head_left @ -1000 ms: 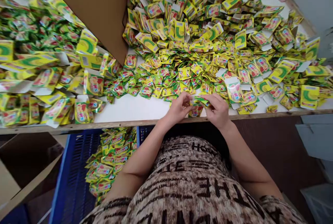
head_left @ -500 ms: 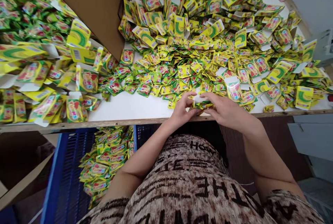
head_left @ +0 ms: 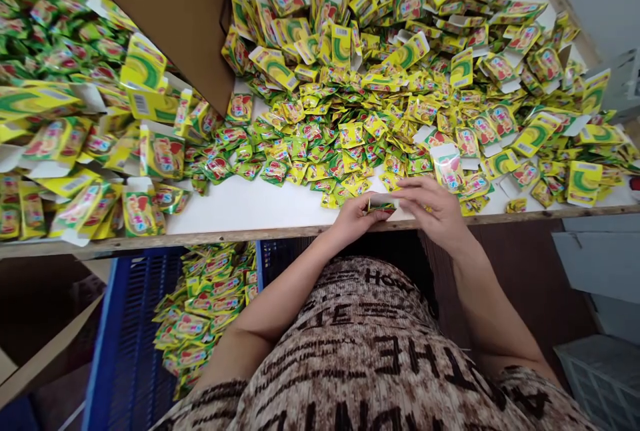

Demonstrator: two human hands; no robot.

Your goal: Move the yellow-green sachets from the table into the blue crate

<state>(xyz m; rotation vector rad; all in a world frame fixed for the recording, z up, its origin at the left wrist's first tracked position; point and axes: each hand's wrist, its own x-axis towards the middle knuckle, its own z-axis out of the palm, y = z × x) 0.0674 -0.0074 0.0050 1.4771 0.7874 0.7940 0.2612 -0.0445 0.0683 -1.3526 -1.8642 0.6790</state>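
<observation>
My left hand grips a small stack of yellow-green sachets at the near edge of the white table. My right hand closes over the other end of the same stack, fingers curled on its top. Just beyond my hands lies a wide heap of loose sachets. Flat and half-folded yellow cartons are piled further back and to the right.
A brown cardboard box leans over the table at the upper left, with more cartons heaped beside it. Below the table edge a blue crate holds sachets. A pale crate stands at the lower right.
Both hands drew the stack slightly toward the table edge and squared it up. My right hand's fingers curled down onto it. The view shifted a little.
</observation>
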